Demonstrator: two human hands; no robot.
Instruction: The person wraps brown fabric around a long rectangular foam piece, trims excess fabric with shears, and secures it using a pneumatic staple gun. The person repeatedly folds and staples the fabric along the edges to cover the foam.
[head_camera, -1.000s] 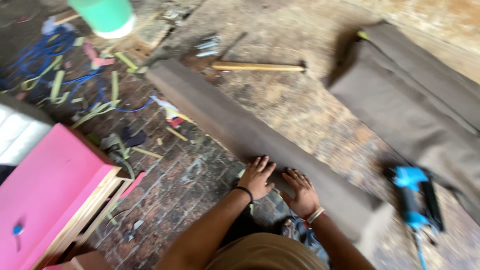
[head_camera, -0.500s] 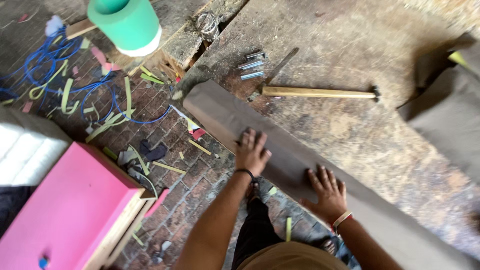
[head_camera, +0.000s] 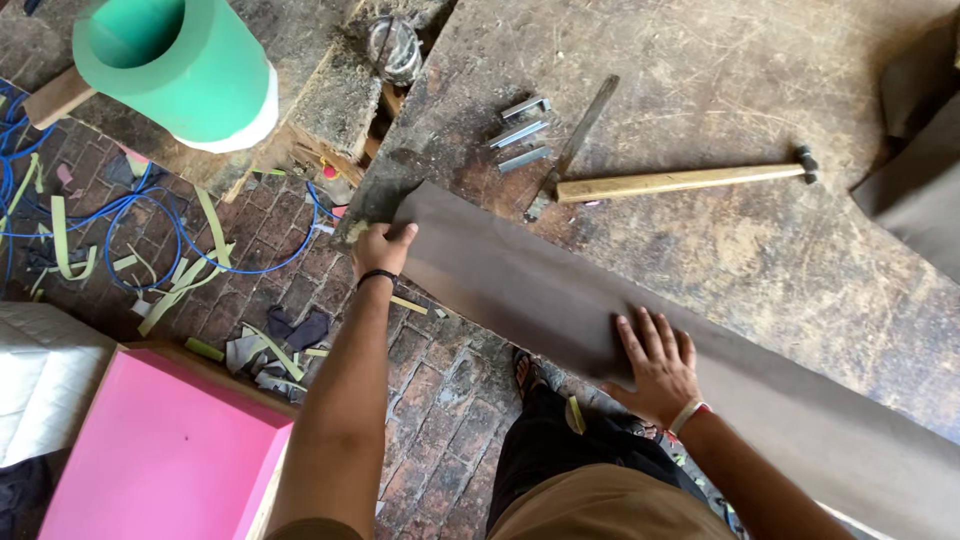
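Tabletop (head_camera: 760, 250): a worn, scratched wooden surface that fills the upper right, its near edge running on a slant above the brick floor (head_camera: 440, 400)
Brown strip (head_camera: 560, 290): a long dark brown band of fabric or leather lying flat along the tabletop's near edge, from the left corner down past the right of the view
Pink box (head_camera: 160, 460): bright pink, on the floor at lower left, with pale wooden edges
Green roll (head_camera: 170, 70): a large green tube with a white base, standing at the upper left on rough wooden planks
Other brown pieces (head_camera: 915, 190): more dark brown material at the right edge of the tabletop
Left hand (head_camera: 380, 247): pinching the left end of the brown strip at the corner of the tabletop, fingers curled over its edge; a dark band sits on the wrist
Right hand (head_camera: 657, 355): spread flat, palm down, pressing on the brown strip near its middle; a light and red band sits on the wrist
Hammer (head_camera: 680, 181): wooden handle, small dark head pointing right, lying on the tabletop above the strip and apart from it
Metal bar (head_camera: 575, 145): thin and flat, lying aslant just left of the hammer handle
Staple sticks (head_camera: 523, 132): three short grey bars side by side near the bar
Scraps (head_camera: 130, 260): blue cord and yellow-green offcuts strewn on the floor
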